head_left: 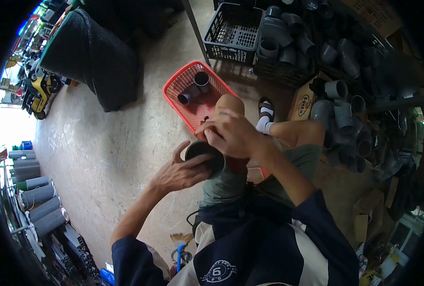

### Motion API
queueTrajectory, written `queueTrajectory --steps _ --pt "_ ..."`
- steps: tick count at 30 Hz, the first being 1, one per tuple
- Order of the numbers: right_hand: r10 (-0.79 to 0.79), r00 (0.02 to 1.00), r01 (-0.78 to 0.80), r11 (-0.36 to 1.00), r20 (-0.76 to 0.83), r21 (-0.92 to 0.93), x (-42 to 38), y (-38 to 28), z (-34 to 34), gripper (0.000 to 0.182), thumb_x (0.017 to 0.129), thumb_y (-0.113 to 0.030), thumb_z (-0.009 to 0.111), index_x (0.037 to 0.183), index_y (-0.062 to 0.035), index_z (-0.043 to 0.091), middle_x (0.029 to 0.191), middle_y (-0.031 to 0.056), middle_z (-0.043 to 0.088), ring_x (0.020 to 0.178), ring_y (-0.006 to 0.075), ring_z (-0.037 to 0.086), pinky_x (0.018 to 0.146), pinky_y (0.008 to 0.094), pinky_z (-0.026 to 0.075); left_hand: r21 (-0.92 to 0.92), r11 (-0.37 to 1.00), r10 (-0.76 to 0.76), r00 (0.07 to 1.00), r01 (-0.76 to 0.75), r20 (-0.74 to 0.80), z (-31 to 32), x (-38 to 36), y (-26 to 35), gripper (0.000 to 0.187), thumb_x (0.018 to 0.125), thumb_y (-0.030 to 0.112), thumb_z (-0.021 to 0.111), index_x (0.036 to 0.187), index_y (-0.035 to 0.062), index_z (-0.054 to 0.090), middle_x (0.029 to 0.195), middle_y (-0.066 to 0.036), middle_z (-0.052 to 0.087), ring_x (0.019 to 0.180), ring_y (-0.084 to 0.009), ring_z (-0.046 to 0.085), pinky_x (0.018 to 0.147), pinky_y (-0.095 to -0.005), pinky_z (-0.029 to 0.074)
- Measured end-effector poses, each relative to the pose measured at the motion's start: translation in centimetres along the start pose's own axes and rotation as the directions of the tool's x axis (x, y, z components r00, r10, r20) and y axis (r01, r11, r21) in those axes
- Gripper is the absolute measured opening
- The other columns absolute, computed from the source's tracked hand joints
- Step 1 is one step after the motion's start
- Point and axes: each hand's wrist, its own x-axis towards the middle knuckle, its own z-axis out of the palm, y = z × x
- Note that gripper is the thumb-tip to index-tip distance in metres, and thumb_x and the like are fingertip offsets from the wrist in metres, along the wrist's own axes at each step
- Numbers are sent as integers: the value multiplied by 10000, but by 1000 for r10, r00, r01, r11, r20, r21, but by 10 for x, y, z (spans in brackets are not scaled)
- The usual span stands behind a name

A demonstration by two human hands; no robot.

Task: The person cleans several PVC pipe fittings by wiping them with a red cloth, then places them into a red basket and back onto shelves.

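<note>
A grey plastic pipe fitting (216, 163) is in my left hand (185, 169), its round open end facing up and my fingers wrapped over its rim. Just above it, my right hand (233, 136) has its fingers pinched together; whatever they hold is too small or hidden to make out. Beyond my knee stands a red plastic basket (173, 102). Inside lies a grey branched pipe fitting (191, 93), with one dark opening turned upward.
Black crates (235, 52) and heaps of grey pipe fittings (338, 88) crowd the right side, beside a Festa carton (303, 102). A large roll of dark mesh (95, 57) stands at upper left. Several more rolls (45, 209) line the left edge of the concrete floor (97, 143).
</note>
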Motion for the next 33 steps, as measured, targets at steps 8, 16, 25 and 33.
queueTrajectory --steps 8,16,25,33 --pt "239 968 -250 933 -74 -259 18 20 6 524 990 -352 466 696 23 684 693 241 641 764 407 650 864 468 492 -175 870 -480 872 460 -94 -14 21 22 319 801 246 765 1104 176 696 902 25 719 1251 -158 569 1187 -578 61" --pt "-4 985 -33 977 -173 -211 -60 -1 -4 434 959 -379 552 1307 -123 581 1310 120 592 1320 348 461 1138 607 254 -293 807 -552 831 513 -68 -2 47 60 255 820 109 689 1066 54 649 856 -75 703 818 -236 663 840 -383 425" --pt "313 923 -356 915 -223 -190 -69 15 -5 433 927 -252 545 1341 -124 550 1331 169 566 1268 392 499 1151 633 204 -105 947 -298 953 302 51 -18 70 38 369 799 90 644 1167 84 667 875 -69 722 885 -197 661 935 -374 393" --pt "237 926 -219 971 -295 92 -64 10 1 362 931 -270 560 1212 -45 594 1150 219 647 1115 378 611 1042 522 418 -94 900 -415 902 427 121 -10 52 50 451 725 45 638 1167 122 672 958 -83 729 961 -205 665 953 -382 392"
